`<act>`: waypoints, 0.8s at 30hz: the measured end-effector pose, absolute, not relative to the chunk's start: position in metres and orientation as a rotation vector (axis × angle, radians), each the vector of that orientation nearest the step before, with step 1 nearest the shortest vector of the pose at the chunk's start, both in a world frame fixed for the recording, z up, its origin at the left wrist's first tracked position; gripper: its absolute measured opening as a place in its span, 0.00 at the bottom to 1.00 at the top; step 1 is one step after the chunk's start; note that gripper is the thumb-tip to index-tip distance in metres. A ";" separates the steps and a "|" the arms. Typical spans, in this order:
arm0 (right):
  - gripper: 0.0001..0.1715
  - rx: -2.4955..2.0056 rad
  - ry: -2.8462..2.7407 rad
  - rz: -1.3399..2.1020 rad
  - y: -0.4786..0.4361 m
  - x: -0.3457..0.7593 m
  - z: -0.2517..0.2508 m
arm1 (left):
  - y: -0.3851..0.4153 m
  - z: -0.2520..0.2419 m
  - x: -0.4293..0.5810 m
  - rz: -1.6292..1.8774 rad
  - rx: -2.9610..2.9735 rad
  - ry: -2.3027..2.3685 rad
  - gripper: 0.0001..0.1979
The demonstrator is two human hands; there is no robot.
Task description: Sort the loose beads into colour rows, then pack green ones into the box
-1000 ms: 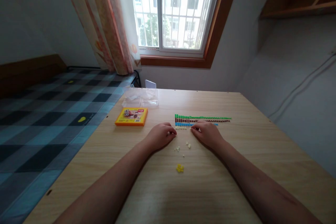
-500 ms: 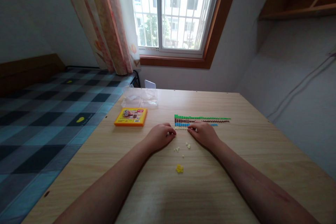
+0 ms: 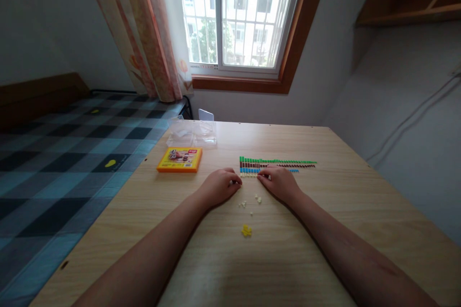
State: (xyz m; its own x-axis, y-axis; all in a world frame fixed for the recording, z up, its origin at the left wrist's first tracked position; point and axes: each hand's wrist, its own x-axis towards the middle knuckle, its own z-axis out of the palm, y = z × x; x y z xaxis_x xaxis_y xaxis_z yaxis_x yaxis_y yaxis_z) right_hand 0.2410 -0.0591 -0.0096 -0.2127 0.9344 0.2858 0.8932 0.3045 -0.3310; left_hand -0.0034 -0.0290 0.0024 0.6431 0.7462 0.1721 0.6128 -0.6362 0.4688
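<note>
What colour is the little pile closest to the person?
The little pile is bright yellow, seen best in the head view.

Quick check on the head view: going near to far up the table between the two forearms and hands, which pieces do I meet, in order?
Yellow pile → loose cream pieces → cream row → blue row → brown row → green row.

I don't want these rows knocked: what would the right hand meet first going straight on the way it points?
Most likely the cream pieces, in the short row just ahead of the fingers of the right hand; whether they already touch one is too small to tell.
</note>
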 end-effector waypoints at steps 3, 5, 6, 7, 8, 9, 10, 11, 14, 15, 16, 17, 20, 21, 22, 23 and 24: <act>0.11 -1.617 -2.142 0.134 -0.059 0.241 -0.010 | -0.029 0.002 -0.004 0.504 2.492 1.075 0.09; 0.10 -1.615 -2.138 0.136 -0.059 0.241 -0.010 | -0.029 0.002 -0.004 0.505 2.493 1.074 0.09; 0.10 -1.614 -2.138 0.139 -0.059 0.241 -0.010 | -0.029 0.002 -0.004 0.505 2.494 1.075 0.09; 0.10 -1.612 -2.137 0.141 -0.059 0.241 -0.009 | -0.029 0.002 -0.004 0.505 2.494 1.076 0.08; 0.10 -1.607 -2.135 0.144 -0.060 0.241 -0.009 | -0.029 0.002 -0.004 0.505 2.495 1.076 0.08; 0.10 -1.599 -2.130 0.144 -0.060 0.241 -0.008 | -0.029 0.002 -0.004 0.505 2.495 1.076 0.08; 0.10 -1.588 -2.122 0.141 -0.061 0.241 -0.008 | -0.029 0.001 -0.004 0.506 2.494 1.078 0.08; 0.10 -1.573 -2.111 0.136 -0.062 0.241 -0.007 | -0.029 0.001 -0.004 0.509 2.492 1.078 0.08; 0.10 -1.487 -2.102 0.124 -0.065 0.239 -0.006 | -0.031 0.001 -0.003 0.522 2.493 1.071 0.09; 0.10 -1.447 -2.116 0.125 -0.066 0.237 -0.006 | -0.031 0.002 -0.003 0.528 2.495 1.068 0.10; 0.10 -1.411 -2.136 0.126 -0.068 0.235 -0.007 | -0.031 0.002 -0.003 0.537 2.495 1.067 0.11; 0.10 -1.379 -2.160 0.126 -0.069 0.233 -0.007 | -0.031 0.002 -0.003 0.548 2.492 1.070 0.11; 0.11 -1.330 -2.221 0.114 -0.073 0.227 -0.007 | -0.029 0.003 -0.004 0.579 2.475 1.080 0.10; 0.11 -1.324 -2.233 0.109 -0.074 0.226 -0.006 | -0.029 0.003 -0.004 0.580 2.474 1.077 0.09; 0.11 -1.321 -2.243 0.103 -0.075 0.224 -0.006 | -0.028 0.003 -0.004 0.577 2.477 1.072 0.07; 0.11 -1.321 -2.250 0.097 -0.076 0.223 -0.005 | -0.028 0.004 -0.004 0.572 2.480 1.067 0.07; 0.11 -1.324 -2.254 0.093 -0.077 0.222 -0.005 | -0.028 0.004 -0.004 0.564 2.484 1.066 0.06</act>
